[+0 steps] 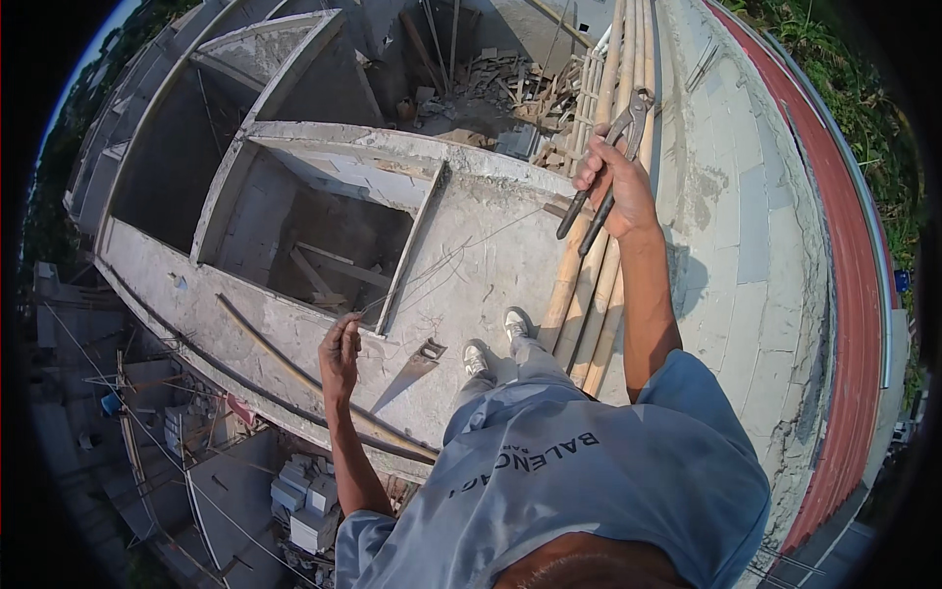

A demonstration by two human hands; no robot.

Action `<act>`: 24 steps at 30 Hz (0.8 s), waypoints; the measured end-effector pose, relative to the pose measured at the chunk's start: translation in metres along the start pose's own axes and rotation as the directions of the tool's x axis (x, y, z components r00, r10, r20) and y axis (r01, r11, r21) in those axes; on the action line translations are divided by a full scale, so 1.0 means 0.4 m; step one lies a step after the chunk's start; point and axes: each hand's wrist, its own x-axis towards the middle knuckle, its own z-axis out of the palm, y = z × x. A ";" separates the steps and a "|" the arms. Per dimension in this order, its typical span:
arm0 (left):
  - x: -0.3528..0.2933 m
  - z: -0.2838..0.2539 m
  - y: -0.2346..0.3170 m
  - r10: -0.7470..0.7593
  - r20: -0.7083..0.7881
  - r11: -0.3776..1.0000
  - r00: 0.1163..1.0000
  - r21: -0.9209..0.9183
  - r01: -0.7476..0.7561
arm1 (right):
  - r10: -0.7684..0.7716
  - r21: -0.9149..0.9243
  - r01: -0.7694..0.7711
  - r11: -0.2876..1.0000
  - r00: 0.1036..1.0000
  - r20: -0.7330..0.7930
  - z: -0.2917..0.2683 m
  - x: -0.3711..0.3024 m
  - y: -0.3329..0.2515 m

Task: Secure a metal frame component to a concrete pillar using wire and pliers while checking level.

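Note:
My right hand [630, 188], raised over the bamboo poles, is closed around a pair of pincers [637, 110]. The tool's metal jaws point up and away, and its two dark handles come out below my fingers, slightly apart. My left hand [340, 355] is lower, near the corner of a square opening in the slab, with its fingers pinched on thin wire [444, 258]. The strands stretch from there to the upper right over the concrete. A handsaw [412, 373] lies on the slab between my left hand and my shoes.
Bamboo poles [579, 319] run lengthwise on my right, beside a pale block wall [751, 226]. A deep opening [339, 240] drops through the concrete slab [491, 236] ahead on the left. Another pole [294, 368] lies along the slab's left edge, with stacked blocks [309, 506] far below.

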 end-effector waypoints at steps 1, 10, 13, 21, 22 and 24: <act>0.003 -0.013 0.015 0.030 0.031 0.998 0.999 0.061 -0.032 | -0.074 -0.067 0.073 0.995 0.997 -0.009 -0.007 0.006 -0.025; 0.053 0.009 0.204 0.248 0.207 0.853 0.946 0.416 -0.314 | -0.500 -0.317 0.462 0.828 0.865 -0.045 -0.061 0.116 -0.147; 0.060 0.012 0.218 0.125 0.211 0.980 0.969 0.128 -0.154 | -0.617 -0.256 0.586 0.769 0.785 -0.054 -0.075 0.131 -0.150; 0.024 0.019 0.108 -0.064 0.005 0.979 0.998 -0.195 0.063 | -0.452 -0.643 0.258 0.722 0.878 -0.155 -0.132 0.061 -0.040; 0.014 0.029 0.105 -0.094 0.032 0.975 0.995 -0.201 0.098 | -0.404 -0.639 0.191 0.745 0.892 -0.204 -0.136 0.038 -0.013; 0.001 0.056 0.106 -0.095 0.031 0.977 0.995 -0.188 0.099 | -0.280 -0.576 0.117 0.809 0.938 -0.204 -0.113 -0.013 0.047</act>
